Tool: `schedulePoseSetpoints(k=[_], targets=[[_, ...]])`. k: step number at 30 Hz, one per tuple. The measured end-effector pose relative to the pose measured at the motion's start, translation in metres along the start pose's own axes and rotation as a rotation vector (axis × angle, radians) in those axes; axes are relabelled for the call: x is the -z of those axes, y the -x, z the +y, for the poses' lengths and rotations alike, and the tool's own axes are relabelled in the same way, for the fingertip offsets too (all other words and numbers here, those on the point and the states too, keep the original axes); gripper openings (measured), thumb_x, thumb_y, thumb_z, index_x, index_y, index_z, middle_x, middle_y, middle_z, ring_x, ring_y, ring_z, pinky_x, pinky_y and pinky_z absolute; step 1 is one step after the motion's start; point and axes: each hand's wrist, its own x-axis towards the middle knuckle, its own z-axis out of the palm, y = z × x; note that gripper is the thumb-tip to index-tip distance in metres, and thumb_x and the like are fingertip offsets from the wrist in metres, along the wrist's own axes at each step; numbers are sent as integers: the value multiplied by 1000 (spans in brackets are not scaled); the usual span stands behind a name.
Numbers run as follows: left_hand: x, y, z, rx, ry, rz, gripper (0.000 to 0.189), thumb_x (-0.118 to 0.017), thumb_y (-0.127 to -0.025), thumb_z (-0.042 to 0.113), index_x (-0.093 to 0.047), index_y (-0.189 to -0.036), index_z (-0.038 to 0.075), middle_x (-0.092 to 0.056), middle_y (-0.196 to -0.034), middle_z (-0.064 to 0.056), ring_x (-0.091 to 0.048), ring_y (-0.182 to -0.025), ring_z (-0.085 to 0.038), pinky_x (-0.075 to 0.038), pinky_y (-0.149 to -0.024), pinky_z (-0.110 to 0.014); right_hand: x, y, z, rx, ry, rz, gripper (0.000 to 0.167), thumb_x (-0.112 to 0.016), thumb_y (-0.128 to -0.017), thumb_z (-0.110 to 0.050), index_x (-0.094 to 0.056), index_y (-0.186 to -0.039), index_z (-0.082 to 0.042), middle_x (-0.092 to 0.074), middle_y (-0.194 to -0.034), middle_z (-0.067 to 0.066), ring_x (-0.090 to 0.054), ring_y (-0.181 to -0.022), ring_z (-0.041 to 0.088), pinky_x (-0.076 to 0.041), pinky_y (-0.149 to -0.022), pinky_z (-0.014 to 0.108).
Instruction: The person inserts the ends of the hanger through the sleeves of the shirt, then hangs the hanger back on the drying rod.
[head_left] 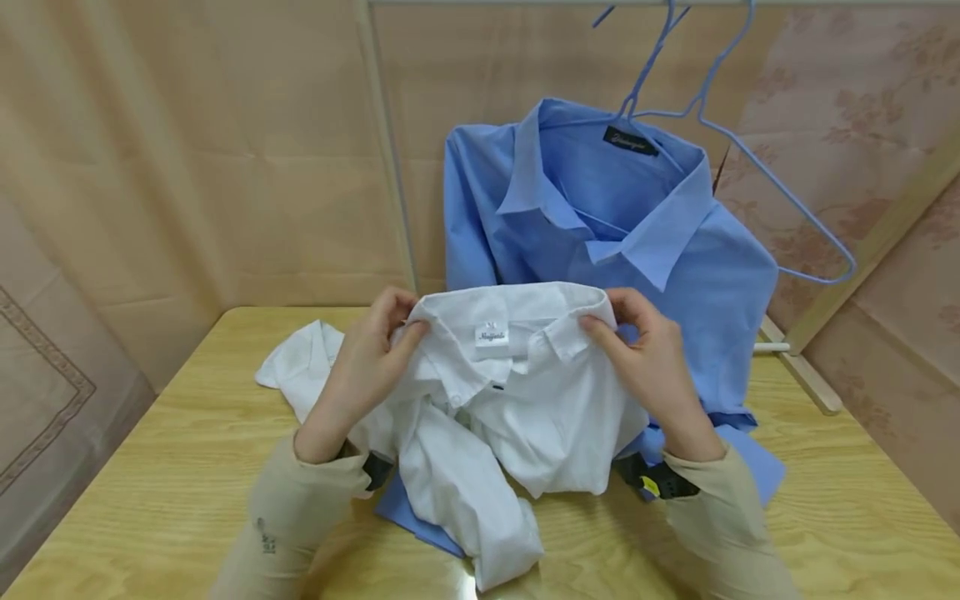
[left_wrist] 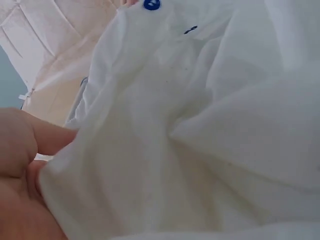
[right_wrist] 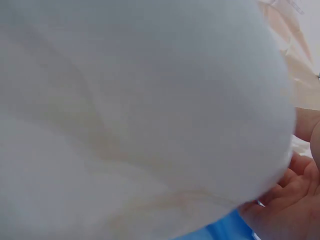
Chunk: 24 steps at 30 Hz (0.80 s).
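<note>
A white shirt (head_left: 547,417) is held up by its collar, with a white label inside the neck and its sleeves drooping onto the table. My left hand (head_left: 371,358) pinches the collar's left end between thumb and fingers. At the other end, my right hand (head_left: 648,358) grips the collar the same way. White cloth (left_wrist: 150,150) fills most of the left wrist view, beside the left hand (left_wrist: 25,175). In the right wrist view, the fabric (right_wrist: 150,100) hides much, and the right hand (right_wrist: 295,195) shows at its edge.
Behind hangs a blue shirt (head_left: 480,208) on a blue hanger (head_left: 641,79). Another blue hanger (head_left: 780,179) hangs to its right from a pale rack (head_left: 386,125). More blue cloth (head_left: 423,517) lies beneath the white shirt on the wooden table (head_left: 187,467).
</note>
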Motion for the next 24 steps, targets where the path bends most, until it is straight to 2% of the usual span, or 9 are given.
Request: schedulePoseSetpoints(k=[3,7,10,14,18,21,24], targets=[[0,-1,0,-20,-12,-9,16,-55,-88,1,-48,-103,1,-65,-89,-10,-51,-69,-15,-38,-61,-21,3,-1,-1,40,-4,27,26,-64,-85,-16,-59,-108,-6,-62,-92,2,-53,-80,0,-43,-68,17],[-2,-1,-2,-52,12,-17,23,-53,-89,0,-49,-111,1,-66,-99,-11,-58,-80,-15,-44,-68,-23,8,0,0,51,-2,46,28,-64,-84,-12,-58,-110,-4,-63,-101,5,-54,-86,0,-43,-74,15],[-4,-2,-4,-67,34,-27,29,-53,-89,0,-51,-117,3,-63,-111,-11,-59,-97,-16,-47,-79,-27,15,4,1,60,57,46,28,-64,-84,-9,-58,-110,-4,-64,-102,5,-55,-86,2,-42,-72,12],[-7,-3,-5,-63,41,-26,25,-53,-89,1,-55,-114,4,-63,-110,-10,-58,-96,-16,-46,-80,-27,30,3,-4,147,181,83,25,-65,-81,-2,-61,-106,-3,-66,-98,7,-55,-82,1,-38,-64,9],[-7,-2,-5,-42,49,-8,24,-54,-89,1,-56,-112,4,-64,-106,-10,-59,-95,-15,-46,-80,-26,53,-14,-11,226,243,157,19,-66,-80,-2,-65,-99,-2,-67,-90,8,-49,-79,-11,-35,-57,9],[-7,0,-4,-21,53,6,25,-54,-89,1,-56,-113,4,-64,-107,-10,-59,-97,-16,-46,-81,-28,71,-33,-13,206,277,207,15,-64,-83,-8,-66,-96,-2,-66,-86,4,-45,-76,-16,-33,-57,8],[-7,1,-2,-13,45,20,26,-54,-89,2,-55,-115,5,-64,-107,-10,-59,-97,-17,-46,-82,-32,89,-55,-13,104,307,256,19,-61,-85,-18,-67,-96,-4,-61,-81,-12,-44,-70,-17,-32,-57,9]])
